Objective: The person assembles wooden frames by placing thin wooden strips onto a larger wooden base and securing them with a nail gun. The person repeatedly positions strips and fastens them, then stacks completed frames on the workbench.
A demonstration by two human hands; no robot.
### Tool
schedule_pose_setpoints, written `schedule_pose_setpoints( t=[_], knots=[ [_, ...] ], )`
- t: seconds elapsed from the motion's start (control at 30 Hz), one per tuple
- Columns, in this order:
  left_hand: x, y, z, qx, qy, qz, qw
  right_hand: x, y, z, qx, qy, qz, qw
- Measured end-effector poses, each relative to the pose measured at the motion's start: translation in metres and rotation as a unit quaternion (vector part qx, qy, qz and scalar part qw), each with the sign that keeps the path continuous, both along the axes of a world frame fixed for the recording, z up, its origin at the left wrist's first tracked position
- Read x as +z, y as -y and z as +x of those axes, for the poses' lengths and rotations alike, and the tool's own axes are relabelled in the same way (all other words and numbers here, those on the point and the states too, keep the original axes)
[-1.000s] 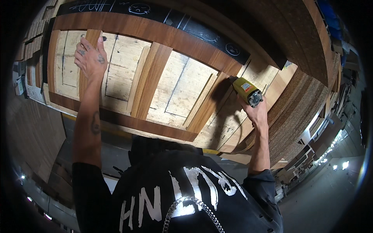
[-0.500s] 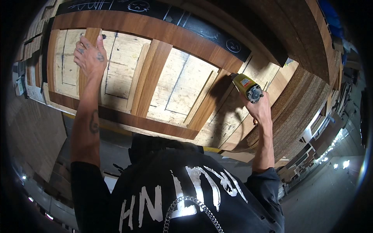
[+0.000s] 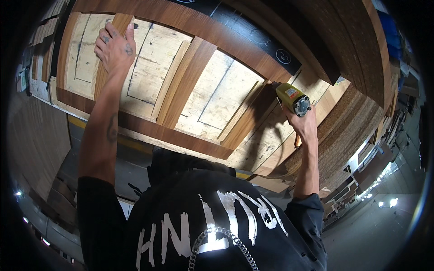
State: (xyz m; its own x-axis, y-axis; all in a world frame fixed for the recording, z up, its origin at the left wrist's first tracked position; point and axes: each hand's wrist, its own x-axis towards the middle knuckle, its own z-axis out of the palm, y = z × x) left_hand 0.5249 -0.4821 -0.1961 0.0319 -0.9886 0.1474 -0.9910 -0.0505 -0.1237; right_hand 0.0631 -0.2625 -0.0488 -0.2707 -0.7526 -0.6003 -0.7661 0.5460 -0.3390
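Observation:
A brown wooden frame (image 3: 168, 137) with several crosspieces lies over pale, marked boards (image 3: 216, 92). At the frame's far left, my left hand (image 3: 115, 50) grips a wooden crosspiece (image 3: 120, 21), thumb along its right edge and fingers over its left. My right hand (image 3: 302, 121) is closed round the handle of a yellow pistol-grip air tool (image 3: 289, 95). The tool's dark nose is at the frame's far right corner, where the right crosspiece (image 3: 246, 119) meets the long far rail (image 3: 244, 53). Exact contact at the nose is hard to make out.
Beyond the far rail runs a black strip (image 3: 246, 31) with chalk drawings. Stacked curved brown boards (image 3: 350, 119) rise close beside my right forearm. A thin strip (image 3: 238, 112) lies along the right crosspiece. More timber (image 3: 40, 58) is at the far left.
The view has shifted, so the frame appears higher and slightly further right. My left hand keeps its hold on the crosspiece, and the air tool stays at the same corner.

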Motion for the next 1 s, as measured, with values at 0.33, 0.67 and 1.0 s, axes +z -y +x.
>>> schedule_pose_setpoints(
  t=[0.33, 0.67, 1.0],
  knots=[
    [-0.002, 0.001, 0.001, -0.018, -0.024, -0.020, 0.999, 0.012, -0.068, 0.029, -0.003, 0.008, -0.014, 1.000],
    [0.021, -0.006, -0.016, 0.016, -0.045, -0.017, 0.999, 0.015, -0.219, 0.118, 0.006, 0.077, 0.042, 0.996],
    [0.019, -0.010, -0.012, -0.011, -0.060, -0.048, 0.997, 0.009, -0.224, 0.127, 0.000, 0.069, 0.066, 0.995]
  ],
)
